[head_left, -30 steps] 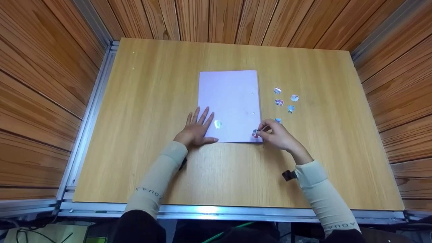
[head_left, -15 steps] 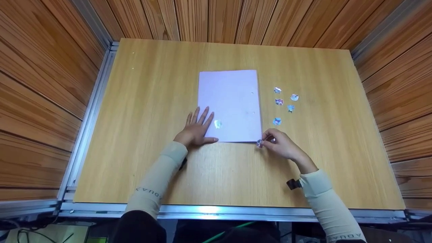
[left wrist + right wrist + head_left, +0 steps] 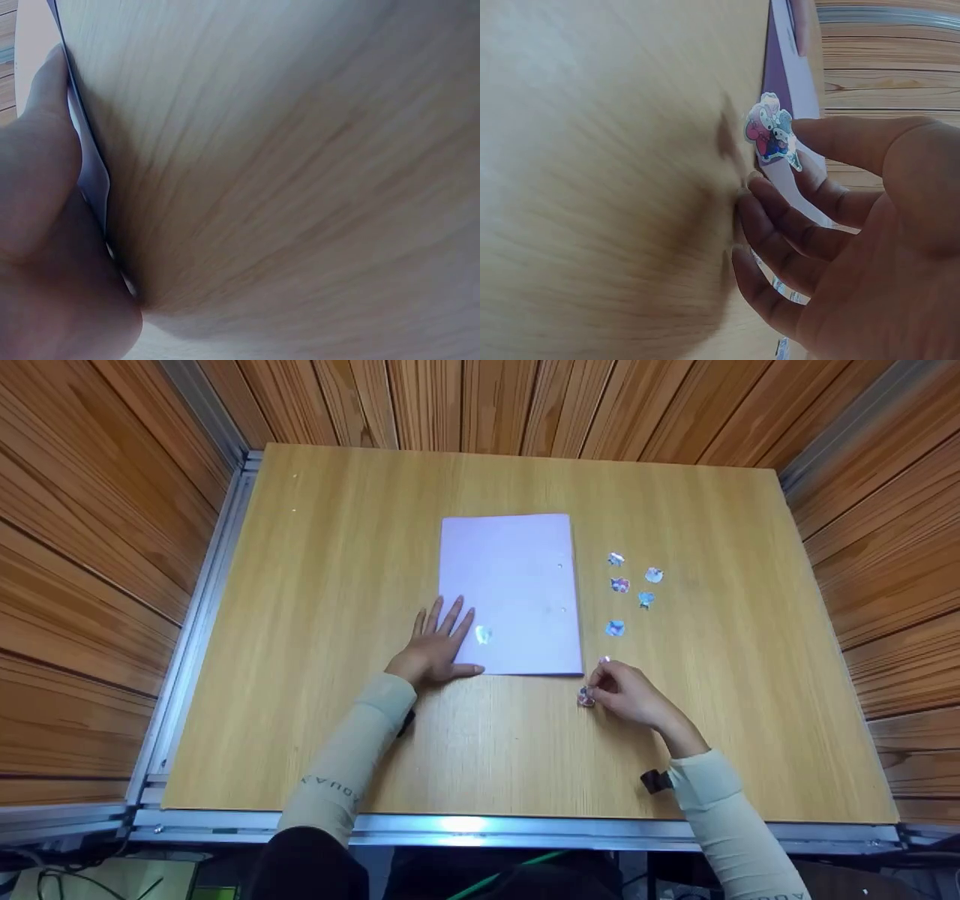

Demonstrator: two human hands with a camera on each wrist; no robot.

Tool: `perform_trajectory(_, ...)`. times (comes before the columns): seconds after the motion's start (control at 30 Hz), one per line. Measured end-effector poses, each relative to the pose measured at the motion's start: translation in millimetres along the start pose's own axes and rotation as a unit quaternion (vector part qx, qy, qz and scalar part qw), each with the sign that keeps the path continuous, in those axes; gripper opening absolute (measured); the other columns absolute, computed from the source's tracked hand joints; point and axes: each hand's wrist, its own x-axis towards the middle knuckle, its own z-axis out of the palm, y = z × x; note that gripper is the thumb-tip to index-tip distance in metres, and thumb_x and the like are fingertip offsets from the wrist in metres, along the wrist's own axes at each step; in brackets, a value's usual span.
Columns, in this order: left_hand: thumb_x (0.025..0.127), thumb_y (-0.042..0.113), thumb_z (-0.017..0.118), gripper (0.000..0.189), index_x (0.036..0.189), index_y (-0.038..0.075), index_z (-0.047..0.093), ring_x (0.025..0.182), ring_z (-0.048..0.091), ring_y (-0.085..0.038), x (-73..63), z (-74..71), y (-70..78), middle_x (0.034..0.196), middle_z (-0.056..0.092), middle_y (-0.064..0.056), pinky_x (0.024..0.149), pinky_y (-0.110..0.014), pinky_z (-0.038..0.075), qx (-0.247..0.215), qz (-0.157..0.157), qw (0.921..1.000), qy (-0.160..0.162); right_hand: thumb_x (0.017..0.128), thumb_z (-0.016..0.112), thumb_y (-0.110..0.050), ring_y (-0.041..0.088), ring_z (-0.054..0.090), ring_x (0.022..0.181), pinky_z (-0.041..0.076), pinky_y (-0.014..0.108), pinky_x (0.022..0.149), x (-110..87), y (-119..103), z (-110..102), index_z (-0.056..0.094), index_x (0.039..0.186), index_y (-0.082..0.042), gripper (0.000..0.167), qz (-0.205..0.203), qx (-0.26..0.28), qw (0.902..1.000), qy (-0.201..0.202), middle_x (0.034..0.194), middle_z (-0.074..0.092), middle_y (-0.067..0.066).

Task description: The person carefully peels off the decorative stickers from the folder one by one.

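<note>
My left hand (image 3: 435,651) lies flat with fingers spread over the lower left corner of a lilac booklet (image 3: 510,570); its thumb rests along the near edge. In the left wrist view, the booklet's edge (image 3: 91,169) shows beside the hand. Just off the booklet's lower right corner, my right hand (image 3: 626,690) pinches a small cartoon sticker (image 3: 769,131) between thumb and index finger. The sticker (image 3: 586,697) is held up over the table, its printed face with two characters turned to the right wrist camera. The other right fingers are loosely bent.
A shiny pale sticker (image 3: 483,634) is on the booklet near the left fingers. Several cartoon stickers, one of them blue (image 3: 615,628), lie on the wooden table (image 3: 337,585) right of the booklet. A pinkish bit (image 3: 604,659) shows beyond the right fingers. Wooden walls surround the table.
My right hand has drawn the sticker back from over the booklet's lower right corner, toward the near side and slightly right. A blue sticker it partly covered now shows fully. The left hand stays put.
</note>
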Motion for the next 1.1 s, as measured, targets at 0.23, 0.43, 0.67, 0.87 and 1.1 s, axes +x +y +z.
perform_trajectory(0.23, 0.095, 0.072, 0.05, 0.105, 0.166, 0.017, -0.004, 0.153, -0.022, -0.042, 35.5, 29.3, -24.8, 0.171, -0.019, -0.011, 0.122, -0.061, -0.01, 0.051, -0.02, 0.9985, 0.006, 0.096, 0.067, -0.003, 0.023, 0.062, 0.086, 0.05, 0.029, 0.071, 15.8, 61.5, 8.2, 0.063, 0.1, 0.0, 0.007, 0.085, -0.063, 0.9943, -0.009, 0.099, 0.066, 0.012)
perform_trajectory(0.43, 0.095, 0.071, 0.052, 0.104, 0.166, 0.017, -0.003, 0.154, -0.021, -0.042, 33.6, 29.3, -23.1, 0.171, -0.018, -0.011, 0.122, -0.062, -0.009, 0.052, -0.019, 0.9985, 0.009, 0.092, 0.072, -0.006, 0.023, 0.058, 0.088, 0.048, 0.035, 0.075, 16.5, 56.1, 11.1, 0.064, 0.099, -0.004, 0.011, 0.097, -0.118, 0.9882, 0.005, 0.098, 0.06, 0.008)
perform_trajectory(0.67, 0.094, 0.072, 0.052, 0.105, 0.166, 0.017, -0.003, 0.154, -0.02, -0.042, 33.8, 29.3, -22.3, 0.171, -0.018, -0.011, 0.122, -0.063, -0.007, 0.06, -0.021, 0.9979, 0.009, 0.091, 0.074, -0.01, 0.024, 0.057, 0.089, 0.046, 0.037, 0.075, 18.1, 57.3, 13.0, 0.065, 0.099, -0.006, 0.013, 0.108, -0.151, 0.9826, 0.008, 0.098, 0.06, 0.007)
perform_trajectory(0.87, 0.095, 0.071, 0.052, 0.105, 0.166, 0.017, -0.002, 0.154, -0.02, -0.042, 33.6, 29.9, -22.4, 0.171, -0.018, -0.011, 0.122, -0.063, -0.007, 0.056, -0.021, 0.9982, 0.011, 0.091, 0.075, -0.009, 0.025, 0.058, 0.091, 0.048, 0.04, 0.077, 17.7, 56.7, 12.8, 0.063, 0.108, -0.004, 0.021, 0.111, -0.142, 0.9836, 0.01, 0.101, 0.061, 0.01)
perform_trajectory(1.1, 0.095, 0.07, 0.052, 0.104, 0.166, 0.017, -0.003, 0.154, -0.021, -0.042, 33.8, 30.1, -23.3, 0.171, -0.018, -0.011, 0.122, -0.063, -0.008, 0.057, -0.018, 0.9982, 0.009, 0.094, 0.071, -0.014, 0.026, 0.059, 0.091, 0.049, 0.039, 0.076, 18.6, 48.9, 3.5, 0.063, 0.112, -0.005, 0.022, 0.127, -0.138, 0.9822, 0.003, 0.103, 0.062, 0.01)
